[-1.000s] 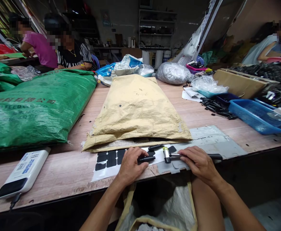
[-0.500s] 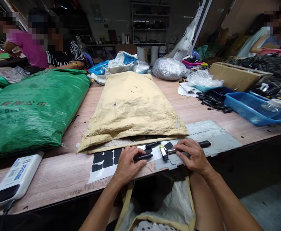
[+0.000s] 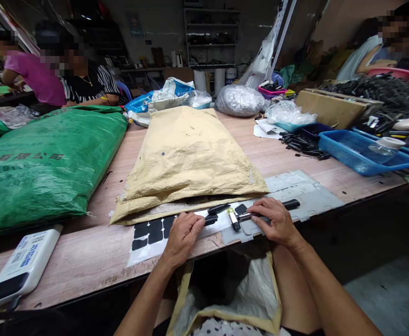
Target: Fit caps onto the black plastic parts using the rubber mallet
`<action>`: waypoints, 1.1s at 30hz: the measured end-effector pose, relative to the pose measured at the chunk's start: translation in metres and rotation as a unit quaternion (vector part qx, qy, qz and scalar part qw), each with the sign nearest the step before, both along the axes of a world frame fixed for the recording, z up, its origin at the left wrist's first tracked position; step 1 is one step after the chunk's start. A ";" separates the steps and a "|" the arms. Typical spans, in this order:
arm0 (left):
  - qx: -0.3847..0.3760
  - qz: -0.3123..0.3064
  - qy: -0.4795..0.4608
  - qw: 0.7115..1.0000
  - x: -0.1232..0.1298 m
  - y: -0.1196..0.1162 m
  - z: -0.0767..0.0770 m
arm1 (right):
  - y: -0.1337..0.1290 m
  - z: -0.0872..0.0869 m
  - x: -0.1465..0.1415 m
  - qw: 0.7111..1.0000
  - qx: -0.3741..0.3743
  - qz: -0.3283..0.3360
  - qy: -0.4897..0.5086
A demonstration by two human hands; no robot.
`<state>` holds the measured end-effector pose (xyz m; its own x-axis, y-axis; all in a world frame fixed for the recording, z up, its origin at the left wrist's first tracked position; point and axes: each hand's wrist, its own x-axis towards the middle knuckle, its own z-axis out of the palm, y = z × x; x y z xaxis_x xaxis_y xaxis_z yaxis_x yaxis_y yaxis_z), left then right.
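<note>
My left hand (image 3: 185, 233) is closed round a narrow black plastic piece (image 3: 211, 219), whose end sticks out to the right past the thumb. Just beyond it, a similar black piece (image 3: 219, 208) lies by the sack's edge. Fingers wrapped round its shaft, my right hand (image 3: 273, 219) holds a small hammer (image 3: 232, 220) with a pale and black head and a dark grip. The hammer head is close to the black piece, with a gap between. Beneath the left hand is a white sheet (image 3: 133, 258) bearing black rounded patches (image 3: 155, 231).
A large tan sack (image 3: 193, 154) lies directly ahead, with a green sack (image 3: 50, 163) to its left. A grey plastic sheet (image 3: 316, 191) runs along the table edge. Blue tray (image 3: 365, 161) at right; white device (image 3: 25, 261) at left. An open sack (image 3: 256, 289) sits at my lap.
The black piece in my left hand has tilted, and its protruding end looks shorter and thicker. The hammer stays in my right hand, nearly unmoved. The whole view has shifted slightly.
</note>
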<state>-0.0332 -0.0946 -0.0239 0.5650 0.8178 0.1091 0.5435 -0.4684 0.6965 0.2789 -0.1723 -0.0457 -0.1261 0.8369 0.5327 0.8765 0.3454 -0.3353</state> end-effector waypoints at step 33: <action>0.133 0.017 0.067 0.989 0.052 0.016 0.011 | -0.001 0.001 -0.001 1.000 -0.001 0.004 0.014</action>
<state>0.0191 -0.0781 -0.0130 0.5608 0.7898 0.2485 0.6416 -0.6042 0.4725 0.2779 -0.1729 -0.0447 -0.1180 0.8366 0.5350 0.8642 0.3519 -0.3597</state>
